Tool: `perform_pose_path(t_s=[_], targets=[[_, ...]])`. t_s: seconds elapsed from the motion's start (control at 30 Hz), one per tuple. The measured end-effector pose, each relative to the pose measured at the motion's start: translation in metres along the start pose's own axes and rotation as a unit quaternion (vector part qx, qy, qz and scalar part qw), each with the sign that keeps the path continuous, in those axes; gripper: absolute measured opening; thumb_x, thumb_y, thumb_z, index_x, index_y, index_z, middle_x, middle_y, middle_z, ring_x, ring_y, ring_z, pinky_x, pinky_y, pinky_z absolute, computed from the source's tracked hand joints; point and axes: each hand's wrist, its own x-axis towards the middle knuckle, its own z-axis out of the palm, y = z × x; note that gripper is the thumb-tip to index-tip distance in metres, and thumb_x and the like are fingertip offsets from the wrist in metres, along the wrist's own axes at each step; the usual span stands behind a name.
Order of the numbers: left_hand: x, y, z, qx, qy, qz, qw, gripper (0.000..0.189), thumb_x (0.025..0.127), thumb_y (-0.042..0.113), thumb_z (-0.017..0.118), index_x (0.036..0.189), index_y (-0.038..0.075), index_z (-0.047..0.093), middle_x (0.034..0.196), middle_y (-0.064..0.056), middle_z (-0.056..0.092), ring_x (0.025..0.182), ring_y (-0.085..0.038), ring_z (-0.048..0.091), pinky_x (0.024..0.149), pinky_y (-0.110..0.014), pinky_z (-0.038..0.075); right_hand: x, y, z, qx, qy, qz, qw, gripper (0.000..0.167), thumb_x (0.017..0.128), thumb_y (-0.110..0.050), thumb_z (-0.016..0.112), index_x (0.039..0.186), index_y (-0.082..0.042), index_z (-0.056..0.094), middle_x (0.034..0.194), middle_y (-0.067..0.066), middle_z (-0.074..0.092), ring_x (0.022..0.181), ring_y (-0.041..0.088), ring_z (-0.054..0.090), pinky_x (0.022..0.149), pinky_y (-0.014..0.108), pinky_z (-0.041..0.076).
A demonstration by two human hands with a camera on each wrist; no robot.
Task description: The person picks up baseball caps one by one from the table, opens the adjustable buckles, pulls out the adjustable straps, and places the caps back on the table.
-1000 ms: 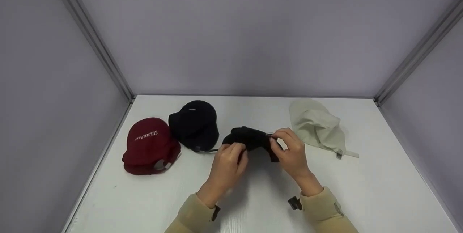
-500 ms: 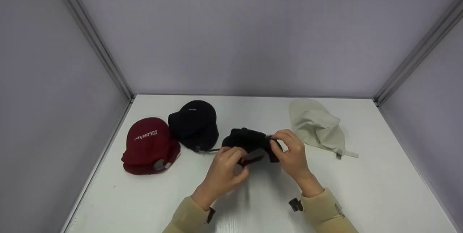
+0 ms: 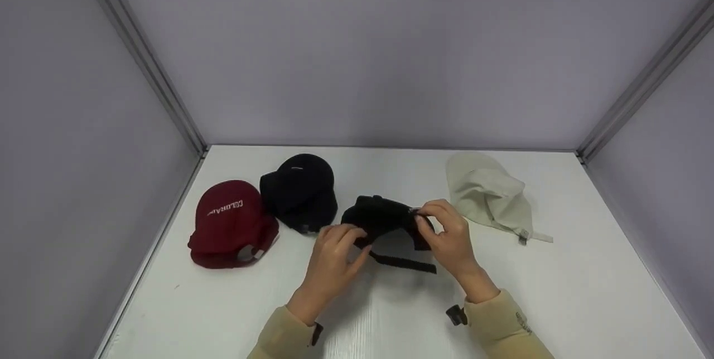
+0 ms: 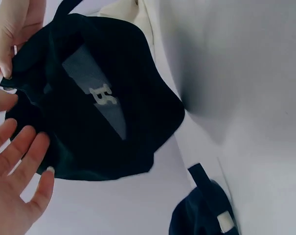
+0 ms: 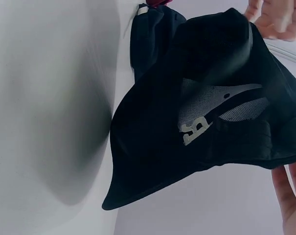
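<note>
Two hands work at one black cap (image 3: 376, 213). The right hand (image 3: 449, 239) pinches the cap's right edge between thumb and fingers; the left hand (image 3: 332, 258) has its fingers loosely spread by the left edge, just beside a dark strap (image 3: 404, 263) that hangs from the cap, its far end loose. The cap sits between the hands, near the middle of the tabletop (image 3: 569, 297) — whether it rests there, I cannot tell. Pale lettering (image 4: 103, 95) and mesh show on it in the wrist views.

Four caps are in sight, counting this one. To the left lie a second dark cap (image 3: 301, 194) and, touching it, a red cap (image 3: 231, 225) with white lettering. To the right lies a pale cap (image 3: 491, 194), its strap end sticking out.

Two tan sleeves (image 3: 284, 334) reach in from below. The tabletop is white, and three greyish walls (image 3: 357, 52) stand around it — metal strips (image 3: 139, 52) run up two corners.
</note>
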Motion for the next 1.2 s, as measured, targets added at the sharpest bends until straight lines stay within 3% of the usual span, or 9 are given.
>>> perform_pose_path(t_s=[0.27,0.4,0.53,0.8,0.93,1.1,1.2], targets=[[-0.002,-0.003,0.005,0.058,-0.018,0.01,0.9981,0.03,0.081,0.027,0.082,0.104,0.009,0.072,0.096,-0.002,0.062,0.088,-0.02,0.059,0.081,-0.04,0.045,-0.001,0.001,0.001,0.009,0.001,0.0,1.0,0.027,0.067,0.029,0.067,0.083,0.007,0.064,0.082,0.018,0.06,0.072,0.028,0.061,0.074,0.022,0.05],[0.002,-0.003,0.009,0.075,-0.008,0.006,0.9972,0.017,0.084,0.02,0.079,0.096,0.009,0.074,0.092,-0.001,0.062,0.085,-0.02,0.06,0.08,-0.04,0.046,-0.002,0.001,0.001,0.017,-0.001,-0.003,0.9998,0.026,0.067,0.028,0.067,0.083,0.007,0.064,0.083,0.019,0.059,0.072,0.028,0.061,0.074,0.022,0.05],[0.006,-0.004,0.009,0.055,0.015,-0.012,0.9983,0.003,0.087,0.01,0.073,0.087,0.008,0.072,0.091,-0.003,0.062,0.084,-0.021,0.06,0.078,-0.041,0.048,-0.006,0.002,0.0,0.03,-0.012,0.008,0.9994,0.026,0.068,0.027,0.067,0.083,0.007,0.064,0.088,0.024,0.057,0.074,0.028,0.061,0.076,0.02,0.05],[0.01,0.001,0.003,-0.033,0.037,-0.071,0.9962,0.003,0.09,0.005,0.069,0.093,0.007,0.067,0.107,-0.007,0.061,0.095,-0.02,0.06,0.076,-0.038,0.05,-0.019,0.002,-0.009,0.091,-0.075,0.084,0.9894,0.026,0.074,0.025,0.067,0.089,0.004,0.062,0.1,0.027,0.055,0.089,0.029,0.059,0.085,0.02,0.048],[0.014,0.005,0.001,-0.053,0.037,-0.095,0.9934,0.006,0.091,0.004,0.068,0.095,0.006,0.065,0.111,-0.008,0.062,0.094,-0.017,0.061,0.076,-0.036,0.05,-0.031,0.01,-0.013,0.143,-0.119,0.094,0.9781,0.028,0.074,0.021,0.069,0.095,0.005,0.06,0.106,0.027,0.056,0.1,0.031,0.058,0.089,0.024,0.048],[0.016,0.008,-0.001,-0.053,0.038,-0.11,0.9918,0.007,0.091,0.002,0.067,0.096,0.006,0.064,0.114,-0.009,0.063,0.088,-0.014,0.063,0.074,-0.036,0.051,-0.047,0.027,-0.019,0.214,-0.16,0.114,0.9567,0.027,0.08,0.019,0.059,0.104,0.006,0.057,0.115,0.028,0.056,0.109,0.031,0.056,0.093,0.029,0.046],[0.016,0.007,-0.001,-0.057,0.034,-0.113,0.9914,0.007,0.092,0.001,0.066,0.096,0.005,0.063,0.116,-0.01,0.063,0.087,-0.013,0.063,0.074,-0.037,0.051,-0.04,0.02,-0.021,0.18,-0.152,0.128,0.9635,0.021,0.084,0.021,0.058,0.1,0.007,0.061,0.108,0.025,0.061,0.103,0.033,0.059,0.09,0.026,0.047]])
